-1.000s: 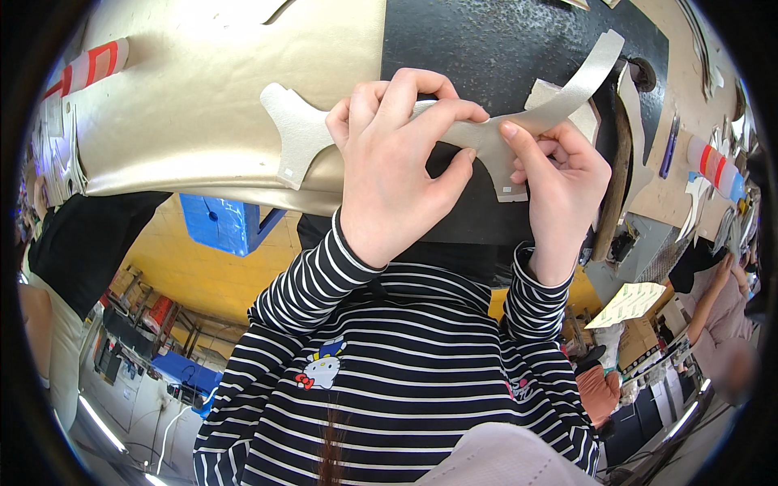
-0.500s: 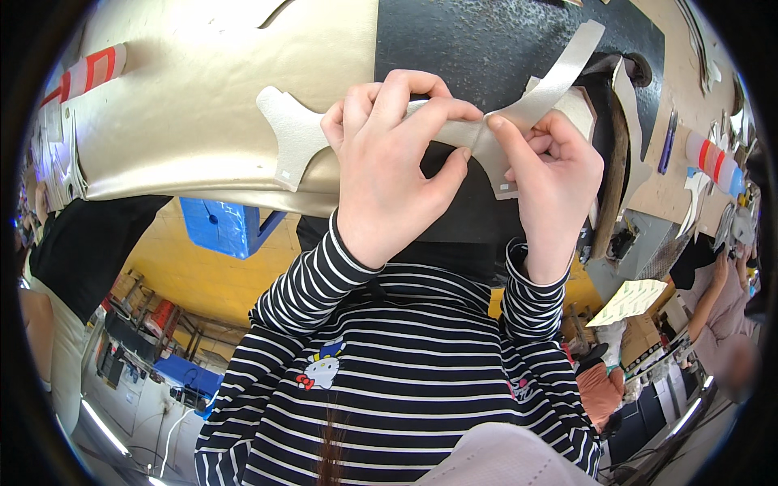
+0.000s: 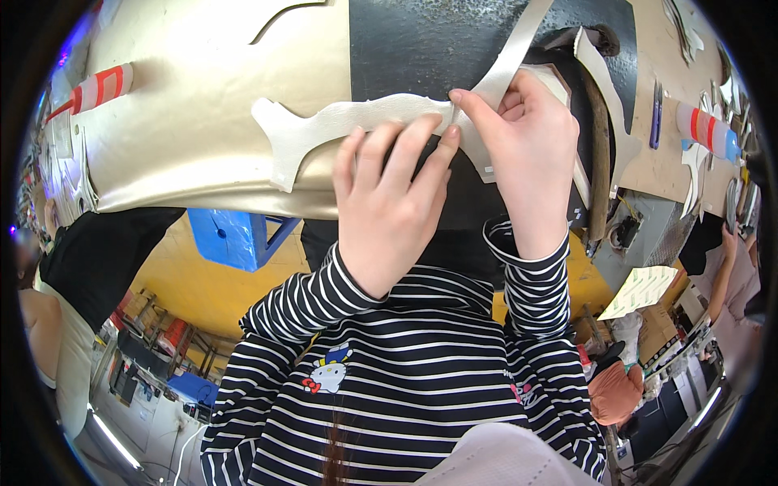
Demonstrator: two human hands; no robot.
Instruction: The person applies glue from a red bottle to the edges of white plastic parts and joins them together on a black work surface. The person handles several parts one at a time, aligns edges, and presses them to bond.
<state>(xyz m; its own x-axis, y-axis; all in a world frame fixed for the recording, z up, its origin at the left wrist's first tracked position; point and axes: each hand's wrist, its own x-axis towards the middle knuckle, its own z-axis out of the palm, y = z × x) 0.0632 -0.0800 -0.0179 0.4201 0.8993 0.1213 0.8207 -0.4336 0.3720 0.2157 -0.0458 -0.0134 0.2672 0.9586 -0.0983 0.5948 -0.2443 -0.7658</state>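
Note:
A cream, leather-like cut piece (image 3: 320, 128) with a forked left end lies across the gold sheet and the black board. Its right end meets a second cream piece (image 3: 516, 50) with a long strap, along a narrow seam. My left hand (image 3: 393, 202) rests on the lower edge of the first piece, fingers stretched and slightly apart, its thumb mostly hidden. At the seam, my right hand (image 3: 535, 154) presses its thumb down, the other fingers curled at the second piece; their tips are partly hidden.
The pieces lie over a gold sheet (image 3: 203, 113) and a black board (image 3: 421, 49). To the right are a wooden bar (image 3: 598, 154), a pen (image 3: 656, 117) and a red-banded bottle (image 3: 703, 130). Another bottle (image 3: 104, 87) lies far left. A blue stool (image 3: 231, 239) stands below the table edge.
My left hand has come down off the middle of the first piece, baring its upper edge, and its fingers have straightened. My right thumb stays at the seam. The whole view has shifted slightly.

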